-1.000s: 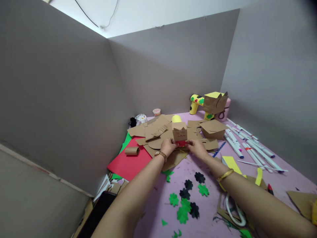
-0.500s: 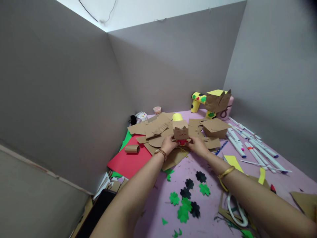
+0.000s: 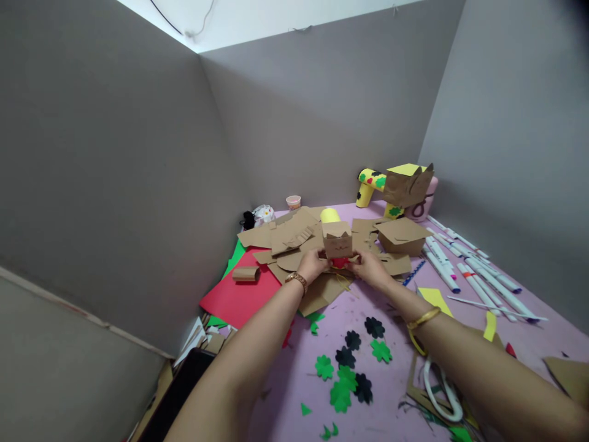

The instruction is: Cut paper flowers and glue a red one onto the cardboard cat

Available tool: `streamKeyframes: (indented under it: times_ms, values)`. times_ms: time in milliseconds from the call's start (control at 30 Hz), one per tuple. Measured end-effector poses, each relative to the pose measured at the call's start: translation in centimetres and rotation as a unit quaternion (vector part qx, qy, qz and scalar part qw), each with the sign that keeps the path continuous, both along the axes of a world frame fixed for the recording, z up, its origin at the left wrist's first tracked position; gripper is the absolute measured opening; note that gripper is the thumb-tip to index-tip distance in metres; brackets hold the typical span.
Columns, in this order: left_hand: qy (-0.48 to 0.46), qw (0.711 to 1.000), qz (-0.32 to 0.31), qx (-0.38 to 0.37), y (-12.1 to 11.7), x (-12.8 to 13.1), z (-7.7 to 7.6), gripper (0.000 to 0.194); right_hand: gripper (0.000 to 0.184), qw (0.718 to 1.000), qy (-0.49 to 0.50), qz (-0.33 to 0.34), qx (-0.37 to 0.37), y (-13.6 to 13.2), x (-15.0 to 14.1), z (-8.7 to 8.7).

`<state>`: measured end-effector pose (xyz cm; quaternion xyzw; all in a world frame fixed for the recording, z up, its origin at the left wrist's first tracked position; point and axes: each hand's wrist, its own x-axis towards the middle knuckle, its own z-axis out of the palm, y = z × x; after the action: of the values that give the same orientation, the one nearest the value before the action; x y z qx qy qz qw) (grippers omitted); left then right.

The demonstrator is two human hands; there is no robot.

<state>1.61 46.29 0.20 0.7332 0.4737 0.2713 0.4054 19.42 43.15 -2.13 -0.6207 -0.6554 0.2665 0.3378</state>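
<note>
A small cardboard cat figure (image 3: 337, 245) stands upright among the cardboard pieces, its box head showing pointed ears and a drawn face. Under the head is a red part (image 3: 339, 263). My left hand (image 3: 313, 265) grips the figure low on its left side, and my right hand (image 3: 369, 268) grips it low on the right, both with bent fingers. Just behind the head a yellow tube (image 3: 330, 215) shows, its join to the figure hidden. Flat cardboard pieces (image 3: 294, 236) lie around and beneath my hands.
Red paper (image 3: 230, 299) with a small cardboard roll (image 3: 245, 274) lies left. Black and green paper flowers (image 3: 341, 396) are in front. Markers (image 3: 488, 285), white-handled scissors (image 3: 444, 393) and a cardboard box (image 3: 402, 236) are right. A yellow cat model (image 3: 405, 187) stands behind.
The view has shifted slightly. Both hands keep their grip on the cat figure, which stays in about the same place. A red scrap beside my left forearm shows more now.
</note>
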Motion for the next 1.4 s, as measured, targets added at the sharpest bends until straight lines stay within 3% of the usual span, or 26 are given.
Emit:
streamKeyframes:
  times_ms: [233, 367, 467, 567, 700, 833, 1000, 1133, 1233, 1300, 1400]
  values:
    - [-0.004, 0.999, 0.047, -0.021, -0.6, -0.8, 0.4, 0.031, 0.027, 0.992, 0.065, 0.045, -0.102, -1.2, 0.1, 0.2]
    - [-0.017, 0.995, 0.098, -0.015, -1.9, -2.4, 2.0, 0.03, 0.027, 0.982, 0.116, 0.058, -0.14, -2.7, 0.1, 0.7]
    - [-0.056, 0.988, 0.145, 0.016, -4.5, -3.5, 3.9, 0.024, 0.027, 0.974, 0.15, 0.068, -0.158, -4.4, 0.3, 1.3]
    - [-0.129, 0.971, 0.192, 0.057, -9.1, -3.4, 5.0, 0.016, 0.023, 0.966, 0.18, 0.083, -0.164, -6.8, 0.6, 2.1]
    - [-0.218, 0.955, 0.197, 0.032, -16.2, -1.3, 3.9, 0.019, 0.02, 0.959, 0.222, 0.104, -0.145, -11.4, 0.5, 3.3]
    - [-0.289, 0.939, 0.184, -0.032, -20.5, 1.4, 2.1, 0.02, 0.026, 0.952, 0.264, 0.106, -0.111, -16.7, 0.2, 4.8]
    - [-0.346, 0.92, 0.147, -0.108, -22.5, 3.0, 1.3, 0.032, 0.027, 0.946, 0.308, 0.059, -0.084, -21.2, -0.1, 5.2]
    - [-0.385, 0.905, 0.137, -0.12, -23.5, 3.6, 0.9, 0.027, 0.033, 0.935, 0.343, 0.043, -0.084, -22.2, -0.3, 4.4]
    - [-0.416, 0.896, 0.118, -0.099, -23.9, 3.7, 0.5, 0.039, 0.036, 0.927, 0.364, 0.04, -0.087, -22.2, -0.4, 3.9]
    - [-0.393, 0.91, 0.109, -0.072, -24.0, 3.4, 0.3, 0.042, 0.036, 0.922, 0.374, 0.038, -0.091, -22.2, -0.4, 3.5]
    - [-0.282, 0.955, 0.092, -0.021, -24.1, 2.7, 0.1, 0.026, 0.036, 0.916, 0.388, 0.034, -0.095, -22.1, -0.3, 3.1]
